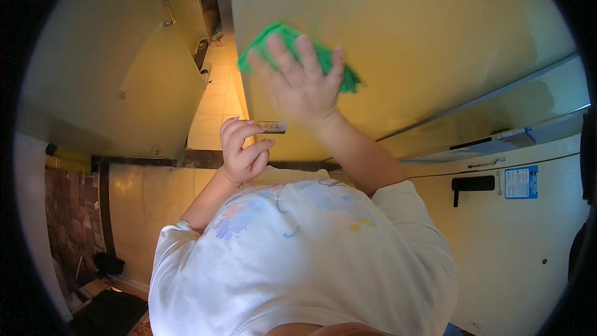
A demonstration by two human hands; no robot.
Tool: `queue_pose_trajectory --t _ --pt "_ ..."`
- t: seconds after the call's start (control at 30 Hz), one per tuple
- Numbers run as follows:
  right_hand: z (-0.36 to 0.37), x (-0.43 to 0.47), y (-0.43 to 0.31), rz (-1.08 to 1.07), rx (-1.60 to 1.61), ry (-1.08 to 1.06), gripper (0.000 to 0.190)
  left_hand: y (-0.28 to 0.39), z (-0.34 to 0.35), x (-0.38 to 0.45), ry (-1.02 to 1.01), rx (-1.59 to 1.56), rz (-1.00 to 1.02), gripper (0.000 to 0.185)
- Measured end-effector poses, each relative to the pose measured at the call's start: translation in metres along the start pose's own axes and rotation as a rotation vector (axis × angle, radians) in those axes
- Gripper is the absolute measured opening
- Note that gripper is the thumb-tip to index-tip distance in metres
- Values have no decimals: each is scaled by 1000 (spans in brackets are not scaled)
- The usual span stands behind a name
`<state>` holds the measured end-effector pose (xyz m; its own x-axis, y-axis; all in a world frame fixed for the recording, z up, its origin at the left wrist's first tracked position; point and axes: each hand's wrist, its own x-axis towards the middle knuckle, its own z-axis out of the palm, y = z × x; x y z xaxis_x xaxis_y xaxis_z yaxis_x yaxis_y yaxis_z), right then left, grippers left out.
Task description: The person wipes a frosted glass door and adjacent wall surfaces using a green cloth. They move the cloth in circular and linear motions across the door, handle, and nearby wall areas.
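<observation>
My right hand [303,86] is spread flat over a green cloth [275,32], pressing it against a yellowish door panel [396,56]. The hand and cloth are slightly blurred. Lower down, my left hand [245,149] is at the near edge of the same panel, its fingers bent and a little apart. By its fingertips sits a small rectangular piece [274,127] with a pale, marked face. Whether the left fingers hold this piece or the panel's edge, I cannot tell.
A second door [116,56] with a curved metal handle [165,9] stands at left. Between the panels shows a tiled floor [210,116]. At right, a white door [513,242] carries a black lock handle [472,184], a chain [487,163] and a blue-bordered notice [521,182].
</observation>
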<state>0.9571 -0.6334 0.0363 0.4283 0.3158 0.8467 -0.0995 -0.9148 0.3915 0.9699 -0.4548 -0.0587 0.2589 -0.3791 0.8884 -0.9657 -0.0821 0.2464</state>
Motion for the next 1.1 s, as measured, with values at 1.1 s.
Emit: queue_pose_trajectory --t 1.1 --pt "-2 -226 78 -48 -66 -216 53 6 13 -6 -208 -85 44 18"
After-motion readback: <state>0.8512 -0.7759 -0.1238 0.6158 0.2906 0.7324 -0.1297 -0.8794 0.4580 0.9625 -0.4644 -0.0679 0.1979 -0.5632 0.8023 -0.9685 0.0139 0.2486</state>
